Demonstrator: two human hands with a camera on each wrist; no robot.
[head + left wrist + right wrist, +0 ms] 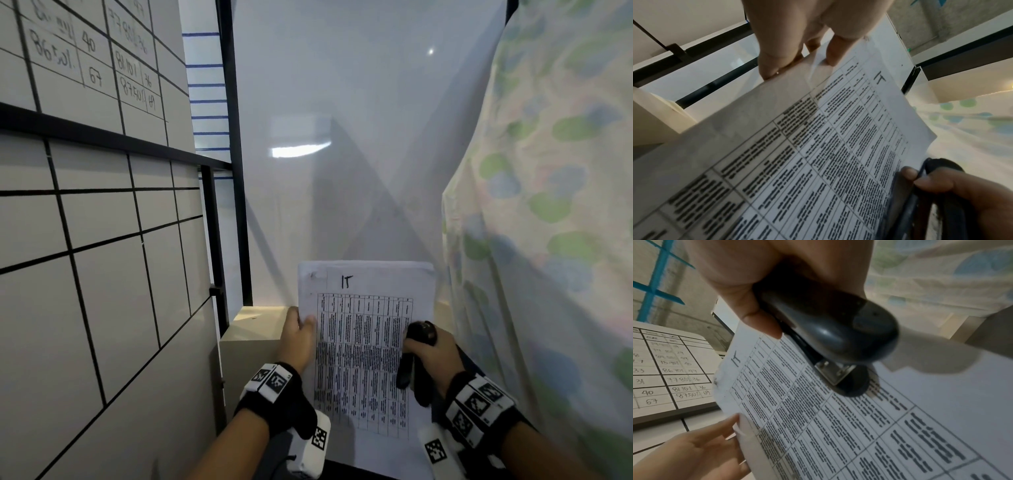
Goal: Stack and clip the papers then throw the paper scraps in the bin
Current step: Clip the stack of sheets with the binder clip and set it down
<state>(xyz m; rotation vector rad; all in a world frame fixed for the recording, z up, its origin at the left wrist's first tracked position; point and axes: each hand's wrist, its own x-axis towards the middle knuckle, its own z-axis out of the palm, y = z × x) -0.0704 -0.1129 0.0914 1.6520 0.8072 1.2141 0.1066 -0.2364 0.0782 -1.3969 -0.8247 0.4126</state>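
Note:
A stack of white papers with a printed table and "IT" written at the top is held up in front of me, low in the head view. My left hand pinches its left edge, thumb on the front. My right hand grips a black stapler that lies against the right side of the top sheet. In the left wrist view the papers fill the frame under my left hand. In the right wrist view my right hand holds the stapler, its metal mouth over the papers.
A whiteboard with a black grid and handwritten numbers stands close on the left. A floral cloth hangs on the right. A beige box sits behind my left hand, under a pale wall.

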